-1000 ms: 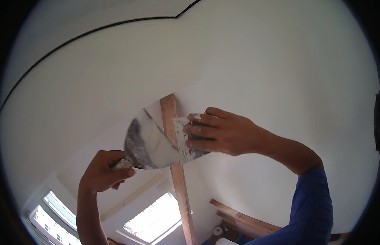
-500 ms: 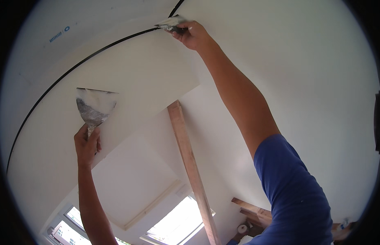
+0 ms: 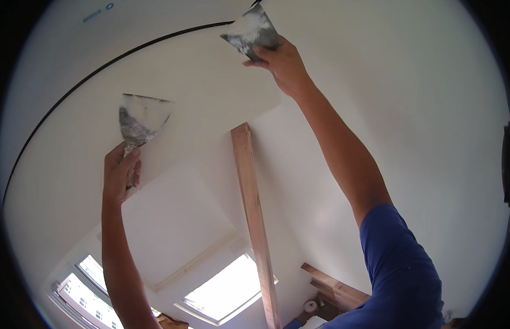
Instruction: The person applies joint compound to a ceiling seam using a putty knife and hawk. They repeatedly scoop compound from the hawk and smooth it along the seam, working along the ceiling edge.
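My left hand (image 3: 122, 170) is closed round the handle of a putty knife (image 3: 143, 118), its wide blade pointing up and smeared with white filler. Higher up on the right, my right hand (image 3: 282, 63) grips a second broad filling knife (image 3: 252, 33), also coated with white filler. That blade's upper corner lies close to the black strip (image 3: 156, 41) running in a curve along the joint of the pale surfaces; whether it touches cannot be made out. My right fingers spread over the back of the blade, and its handle is hidden.
A wooden beam (image 3: 249, 208) slants down through the middle. Below are a bright roof window (image 3: 224, 290) and another window (image 3: 82, 290) at lower left. Wooden boards (image 3: 337, 288) show at lower right, and a dark object (image 3: 508, 164) at the right rim.
My right hand has shifted right and slightly down, and its blade has turned to show its broad face. My left hand with the putty knife has risen a little and moved right.
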Demonstrator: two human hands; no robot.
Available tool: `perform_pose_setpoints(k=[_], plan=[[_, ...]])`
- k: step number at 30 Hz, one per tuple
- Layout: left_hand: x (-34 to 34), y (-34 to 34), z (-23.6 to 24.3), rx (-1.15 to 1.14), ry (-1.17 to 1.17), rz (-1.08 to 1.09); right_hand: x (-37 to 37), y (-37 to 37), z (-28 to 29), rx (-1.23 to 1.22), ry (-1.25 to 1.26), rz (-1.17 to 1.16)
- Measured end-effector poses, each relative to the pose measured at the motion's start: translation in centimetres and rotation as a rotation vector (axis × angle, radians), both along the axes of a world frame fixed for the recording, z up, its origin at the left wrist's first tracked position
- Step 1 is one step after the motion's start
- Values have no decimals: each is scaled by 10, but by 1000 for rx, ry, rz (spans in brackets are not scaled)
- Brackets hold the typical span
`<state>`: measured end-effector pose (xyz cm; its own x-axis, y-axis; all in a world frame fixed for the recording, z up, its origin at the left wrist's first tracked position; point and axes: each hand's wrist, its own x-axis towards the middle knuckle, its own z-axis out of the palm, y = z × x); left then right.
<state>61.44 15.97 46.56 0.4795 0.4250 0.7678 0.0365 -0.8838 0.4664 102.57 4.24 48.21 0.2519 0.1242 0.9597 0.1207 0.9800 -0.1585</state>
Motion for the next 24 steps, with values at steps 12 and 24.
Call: perform_pose_setpoints(k=[12, 24], plan=[[50, -33, -114, -377, 187, -372, -58, -30, -172, 166, -683, -1022], [8, -35, -102, -313, 477, -177, -66, -103, -171, 10, -1033, -1249]])
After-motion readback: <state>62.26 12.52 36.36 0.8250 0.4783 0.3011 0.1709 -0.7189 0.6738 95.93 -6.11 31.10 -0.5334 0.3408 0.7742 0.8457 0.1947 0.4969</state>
